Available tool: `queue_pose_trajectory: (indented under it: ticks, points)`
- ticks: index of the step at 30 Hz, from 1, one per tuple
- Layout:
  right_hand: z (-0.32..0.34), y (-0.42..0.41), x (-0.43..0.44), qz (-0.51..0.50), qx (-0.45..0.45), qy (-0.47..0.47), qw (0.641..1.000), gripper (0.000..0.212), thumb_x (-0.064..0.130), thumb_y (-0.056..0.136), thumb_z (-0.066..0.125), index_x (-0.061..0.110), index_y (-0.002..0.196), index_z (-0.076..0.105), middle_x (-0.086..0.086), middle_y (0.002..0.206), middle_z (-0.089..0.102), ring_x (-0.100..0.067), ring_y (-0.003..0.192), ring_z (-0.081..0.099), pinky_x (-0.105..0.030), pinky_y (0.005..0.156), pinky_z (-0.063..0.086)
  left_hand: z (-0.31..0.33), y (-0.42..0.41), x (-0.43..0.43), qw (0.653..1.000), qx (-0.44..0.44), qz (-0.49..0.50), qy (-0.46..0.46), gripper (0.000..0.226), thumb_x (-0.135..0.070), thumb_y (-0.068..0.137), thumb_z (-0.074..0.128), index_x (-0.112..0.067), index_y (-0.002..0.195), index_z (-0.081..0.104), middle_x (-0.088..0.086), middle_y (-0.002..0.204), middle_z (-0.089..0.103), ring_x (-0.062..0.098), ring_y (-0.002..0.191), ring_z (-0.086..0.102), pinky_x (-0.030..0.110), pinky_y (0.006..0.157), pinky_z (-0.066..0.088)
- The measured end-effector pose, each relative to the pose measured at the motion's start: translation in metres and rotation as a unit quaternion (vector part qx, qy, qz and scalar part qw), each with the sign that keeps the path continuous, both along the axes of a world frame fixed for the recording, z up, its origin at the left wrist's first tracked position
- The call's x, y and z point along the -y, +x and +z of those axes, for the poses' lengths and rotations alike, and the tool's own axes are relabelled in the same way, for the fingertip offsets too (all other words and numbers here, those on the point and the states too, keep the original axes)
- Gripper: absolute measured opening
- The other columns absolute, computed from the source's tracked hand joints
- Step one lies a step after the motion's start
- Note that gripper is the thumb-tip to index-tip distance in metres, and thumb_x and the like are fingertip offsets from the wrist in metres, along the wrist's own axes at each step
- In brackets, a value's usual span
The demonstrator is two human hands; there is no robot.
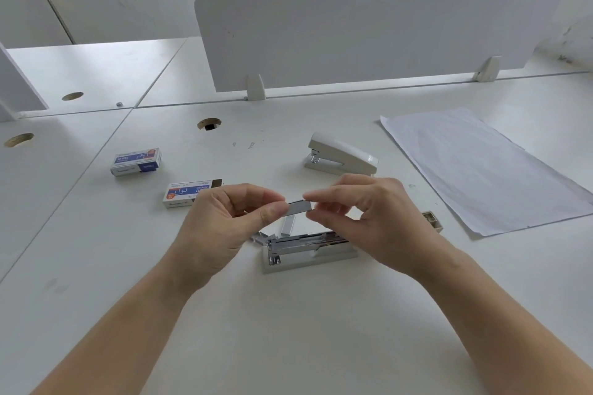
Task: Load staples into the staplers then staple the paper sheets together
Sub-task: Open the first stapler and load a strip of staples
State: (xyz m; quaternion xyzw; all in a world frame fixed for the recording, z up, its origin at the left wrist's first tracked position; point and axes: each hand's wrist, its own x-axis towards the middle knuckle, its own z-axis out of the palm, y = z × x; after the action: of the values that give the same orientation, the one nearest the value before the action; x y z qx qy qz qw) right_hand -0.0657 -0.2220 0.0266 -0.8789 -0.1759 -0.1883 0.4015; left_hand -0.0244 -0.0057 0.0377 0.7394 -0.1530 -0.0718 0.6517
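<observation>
A grey strip of staples (299, 208) is pinched at both ends, by my left hand (224, 218) and my right hand (362, 215), just above the desk. Directly below lies a white stapler (308, 250) flipped open, its metal staple channel exposed. Loose staple strips (286, 225) lie on the desk behind it. A second white stapler (341, 154), closed, sits farther back. White paper sheets (484, 167) lie to the right.
Two staple boxes sit at the left: a closed one (136, 161) and a partly opened one (186, 194). A small box tray (433, 221) lies near my right wrist. A white divider panel (353, 35) stands at the back, and a cable hole (209, 124) is in the desk.
</observation>
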Motion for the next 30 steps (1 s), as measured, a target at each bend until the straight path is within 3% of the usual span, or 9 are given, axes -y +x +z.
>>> queue_pose_trajectory:
  ticks: [3, 7, 9, 11, 15, 18, 21, 24, 30]
  points:
    - [0.002, -0.001, 0.0, -0.002, 0.006, -0.003, 1.0, 0.019, 0.023, 0.086, 0.078, 0.022, 0.104, 0.08, 0.01, 0.082, 0.072, -0.01, 0.074, 0.067, -0.033, 0.068, 0.056, 0.0, 0.0, -0.002, 1.0, -0.007, -0.022, -0.019, 0.018, -0.021, 0.069, 0.072, -0.013, 0.084, 0.076, -0.005, 0.069, 0.073, 0.004, 0.063, 0.06, 0.011, 0.064, 0.049]
    - [0.011, -0.005, 0.007, -0.008, -0.012, 0.027, 1.0, 0.013, 0.027, 0.083, 0.08, 0.025, 0.096, 0.08, 0.008, 0.08, 0.073, -0.014, 0.077, 0.069, -0.029, 0.07, 0.056, 0.0, 0.005, -0.008, 1.0, -0.002, 0.008, 0.013, 0.009, -0.015, 0.078, 0.073, -0.018, 0.086, 0.076, -0.007, 0.073, 0.074, 0.003, 0.064, 0.061, 0.013, 0.065, 0.047]
    - [0.018, -0.008, 0.015, -0.004, -0.044, 0.019, 0.999, 0.009, 0.031, 0.082, 0.079, 0.03, 0.092, 0.08, 0.01, 0.081, 0.073, -0.012, 0.081, 0.07, -0.027, 0.069, 0.056, -0.005, 0.01, -0.014, 0.993, 0.051, 0.038, 0.103, 0.002, -0.028, 0.081, 0.076, -0.026, 0.082, 0.077, -0.01, 0.08, 0.073, 0.013, 0.061, 0.057, 0.022, 0.065, 0.045]
    - [0.021, -0.01, 0.022, -0.002, -0.086, -0.026, 0.996, 0.009, 0.035, 0.08, 0.079, 0.035, 0.089, 0.079, 0.015, 0.083, 0.072, -0.006, 0.087, 0.067, -0.021, 0.067, 0.053, -0.005, 0.011, -0.019, 0.983, 0.085, 0.036, 0.156, 0.025, -0.053, 0.076, 0.067, -0.031, 0.082, 0.077, -0.013, 0.096, 0.069, 0.033, 0.068, 0.054, 0.031, 0.066, 0.043]
    - [0.02, -0.013, 0.029, 0.009, -0.155, -0.058, 0.986, 0.011, 0.037, 0.077, 0.079, 0.036, 0.088, 0.079, 0.02, 0.088, 0.071, -0.001, 0.092, 0.064, -0.02, 0.072, 0.056, 0.003, 0.007, -0.024, 0.98, 0.112, -0.049, 0.155, 0.045, -0.066, 0.066, 0.068, -0.034, 0.098, 0.072, -0.007, 0.102, 0.064, 0.03, 0.08, 0.056, 0.035, 0.069, 0.049]
    - [0.02, -0.013, 0.029, 0.02, -0.172, -0.054, 0.983, 0.009, 0.033, 0.078, 0.081, 0.036, 0.087, 0.08, 0.015, 0.086, 0.072, 0.0, 0.087, 0.067, -0.014, 0.069, 0.053, 0.0, 0.002, -0.023, 0.965, 0.111, -0.117, 0.209, 0.048, -0.053, 0.061, 0.082, -0.038, 0.104, 0.068, -0.004, 0.1, 0.067, 0.029, 0.078, 0.054, 0.039, 0.072, 0.051]
    - [0.019, -0.012, 0.028, 0.023, -0.189, -0.044, 0.981, 0.011, 0.033, 0.079, 0.081, 0.036, 0.089, 0.08, 0.015, 0.087, 0.072, -0.002, 0.082, 0.071, -0.025, 0.076, 0.06, -0.005, -0.002, -0.017, 0.95, 0.121, -0.145, 0.249, 0.036, -0.041, 0.066, 0.083, -0.038, 0.098, 0.068, -0.005, 0.092, 0.068, 0.025, 0.076, 0.055, 0.04, 0.069, 0.049]
    - [0.017, -0.012, 0.025, 0.031, -0.195, -0.047, 0.979, 0.014, 0.036, 0.078, 0.08, 0.037, 0.092, 0.079, 0.015, 0.089, 0.072, -0.006, 0.081, 0.073, -0.033, 0.08, 0.061, -0.007, -0.003, -0.015, 0.944, 0.138, -0.139, 0.266, 0.025, -0.038, 0.069, 0.08, -0.037, 0.092, 0.07, -0.008, 0.079, 0.066, 0.026, 0.071, 0.052, 0.032, 0.063, 0.045]
    - [0.018, -0.012, 0.022, 0.037, -0.188, -0.056, 0.98, 0.014, 0.036, 0.079, 0.079, 0.039, 0.093, 0.079, 0.015, 0.089, 0.071, -0.008, 0.082, 0.072, -0.032, 0.079, 0.06, -0.006, -0.003, -0.014, 0.943, 0.143, -0.134, 0.268, 0.018, -0.027, 0.072, 0.082, -0.033, 0.087, 0.072, -0.014, 0.07, 0.061, 0.016, 0.065, 0.048, 0.021, 0.058, 0.039]
